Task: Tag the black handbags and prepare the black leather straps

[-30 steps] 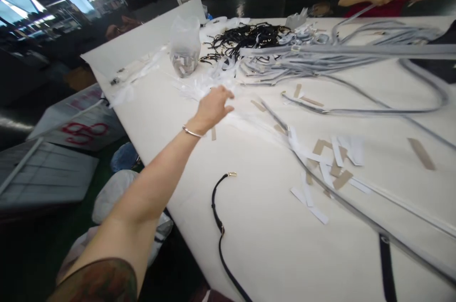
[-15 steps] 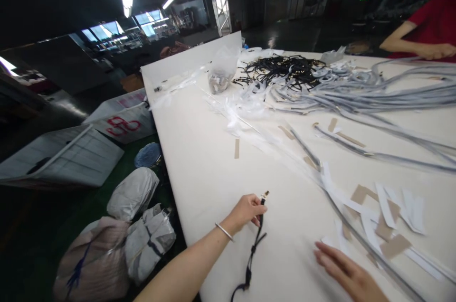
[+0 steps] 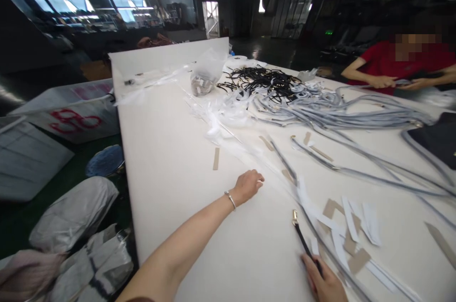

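Note:
My right hand (image 3: pixel 323 279) is closed around a black strap (image 3: pixel 303 241) with a gold-coloured metal clasp (image 3: pixel 295 217) at its far end. The strap points up and away over the white table, and its lower part is hidden by the hand. Out over the middle of the table is my left hand (image 3: pixel 247 186), a bracelet on its wrist. Its fingers are loosely bent with a small gap at the tips, and nothing shows in them. Thin clear plastic film (image 3: pixel 249 147) lies just beyond it.
A heap of black straps (image 3: pixel 263 81) and a bundle of grey cords (image 3: pixel 342 114) cover the far side. Paper and cardboard strips (image 3: pixel 351 223) lie at right. A clear bag (image 3: pixel 204 79) stands behind. Across the table, a person in red (image 3: pixel 384 67) handles a cord. Wrapped sacks (image 3: pixel 76 212) sit left.
The black strap has passed from my left hand to my right hand. My left hand has moved slightly farther out, without the strap. The camera view has turned right.

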A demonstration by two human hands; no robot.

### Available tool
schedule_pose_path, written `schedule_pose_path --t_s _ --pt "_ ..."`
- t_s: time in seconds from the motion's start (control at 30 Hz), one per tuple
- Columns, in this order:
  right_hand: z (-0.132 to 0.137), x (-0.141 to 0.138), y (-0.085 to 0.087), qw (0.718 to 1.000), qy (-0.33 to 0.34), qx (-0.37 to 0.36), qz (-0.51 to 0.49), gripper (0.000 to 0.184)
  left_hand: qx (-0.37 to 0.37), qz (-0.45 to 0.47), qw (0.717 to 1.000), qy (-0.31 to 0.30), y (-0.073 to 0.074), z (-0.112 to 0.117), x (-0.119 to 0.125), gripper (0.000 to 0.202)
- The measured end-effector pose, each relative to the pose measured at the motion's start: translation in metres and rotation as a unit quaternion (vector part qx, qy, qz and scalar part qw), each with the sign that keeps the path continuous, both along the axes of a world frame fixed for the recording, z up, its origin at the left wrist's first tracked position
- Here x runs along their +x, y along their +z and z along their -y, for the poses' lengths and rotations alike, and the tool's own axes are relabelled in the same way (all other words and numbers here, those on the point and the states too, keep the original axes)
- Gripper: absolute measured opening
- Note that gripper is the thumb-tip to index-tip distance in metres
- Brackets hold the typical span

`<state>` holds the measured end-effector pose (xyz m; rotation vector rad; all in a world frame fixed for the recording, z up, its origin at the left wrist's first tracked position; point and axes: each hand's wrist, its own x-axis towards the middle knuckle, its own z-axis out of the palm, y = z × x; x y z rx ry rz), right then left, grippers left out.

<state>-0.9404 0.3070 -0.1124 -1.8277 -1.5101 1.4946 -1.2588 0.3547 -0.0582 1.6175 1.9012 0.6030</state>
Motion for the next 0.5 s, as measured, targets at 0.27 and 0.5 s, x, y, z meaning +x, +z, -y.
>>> schedule_pose_path --t_s 0.27,0.5 --pt "0.012 -0.009 -0.01 0.998 0.014 0.044 0.032 0.044 0.072 -0.032 0.973 -0.217 -0.016 -0.065 0.132 0.02" --pt "0.013 -0.008 -0.014 0.999 0.012 0.047 0.022 0.044 0.041 -0.099 0.978 -0.179 -0.031 -0.078 0.128 0.029"
